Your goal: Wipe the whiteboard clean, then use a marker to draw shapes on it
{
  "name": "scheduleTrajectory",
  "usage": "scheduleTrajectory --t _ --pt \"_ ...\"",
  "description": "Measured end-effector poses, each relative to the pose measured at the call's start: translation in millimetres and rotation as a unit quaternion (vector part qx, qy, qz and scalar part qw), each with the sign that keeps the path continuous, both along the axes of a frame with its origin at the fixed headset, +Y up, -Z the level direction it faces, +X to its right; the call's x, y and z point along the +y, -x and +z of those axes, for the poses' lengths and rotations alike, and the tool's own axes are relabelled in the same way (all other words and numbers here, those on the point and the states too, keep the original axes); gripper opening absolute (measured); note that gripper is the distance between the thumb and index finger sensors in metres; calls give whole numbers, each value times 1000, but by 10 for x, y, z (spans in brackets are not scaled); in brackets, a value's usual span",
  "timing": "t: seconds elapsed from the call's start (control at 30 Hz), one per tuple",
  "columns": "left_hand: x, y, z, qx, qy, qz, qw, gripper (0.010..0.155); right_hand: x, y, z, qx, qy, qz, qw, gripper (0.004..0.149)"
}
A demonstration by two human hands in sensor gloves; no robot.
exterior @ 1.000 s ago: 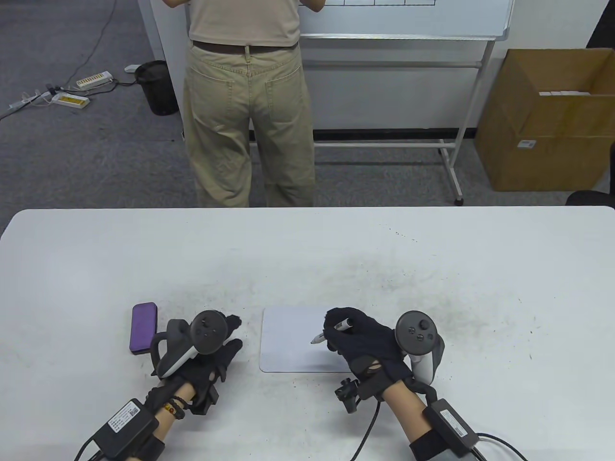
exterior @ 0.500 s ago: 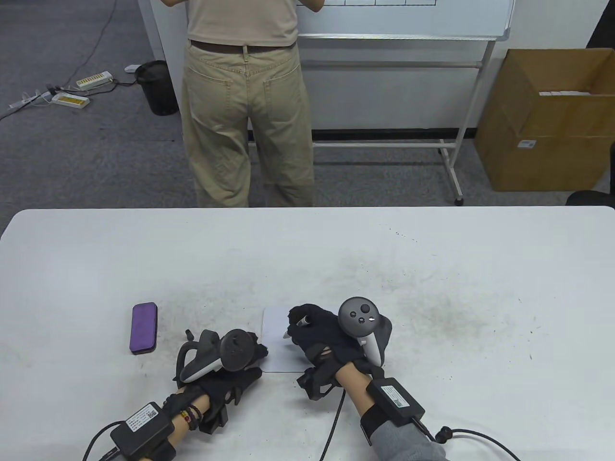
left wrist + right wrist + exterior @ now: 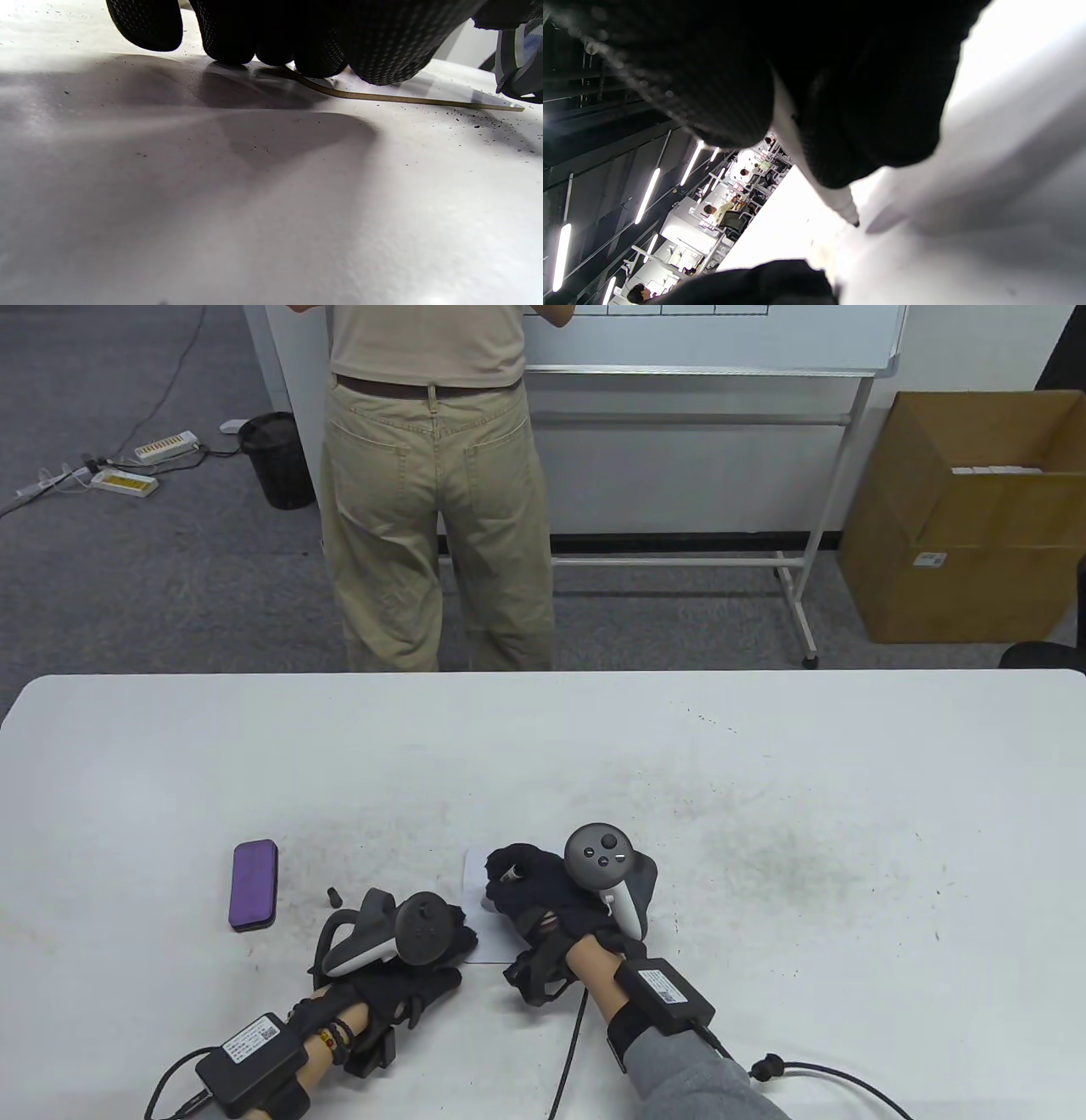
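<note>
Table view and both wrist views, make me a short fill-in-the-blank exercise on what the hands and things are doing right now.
1. The right hand grips a ____.
2. The left hand presses its fingertips on the small ____.
3. The eraser lying on the table is ____ in colour.
4. The marker cap lies between the eraser and the ____ hand.

Missing words: marker; whiteboard; purple; left

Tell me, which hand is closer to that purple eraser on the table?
Left. The left hand lies just right of the purple eraser, apart from it. The right hand is farther right, over the small whiteboard.
</note>
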State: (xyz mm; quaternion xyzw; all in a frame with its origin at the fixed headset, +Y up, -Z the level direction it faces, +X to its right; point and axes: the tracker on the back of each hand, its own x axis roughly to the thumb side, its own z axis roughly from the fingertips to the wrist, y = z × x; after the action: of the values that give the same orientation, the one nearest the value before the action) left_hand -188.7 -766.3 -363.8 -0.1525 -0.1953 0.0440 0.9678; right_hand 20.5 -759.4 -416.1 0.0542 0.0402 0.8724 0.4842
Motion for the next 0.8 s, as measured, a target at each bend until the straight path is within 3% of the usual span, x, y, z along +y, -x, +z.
scheduleTrajectory --t 0.33,0.8 --pt "6 -37 5 -8 -9 -23 1000 59 26 -160 32 -70 -1 34 997 44" --pt "1 -50 13 -12 -13 -25 1000 59 15 -131 239 -59 24 27 998 44"
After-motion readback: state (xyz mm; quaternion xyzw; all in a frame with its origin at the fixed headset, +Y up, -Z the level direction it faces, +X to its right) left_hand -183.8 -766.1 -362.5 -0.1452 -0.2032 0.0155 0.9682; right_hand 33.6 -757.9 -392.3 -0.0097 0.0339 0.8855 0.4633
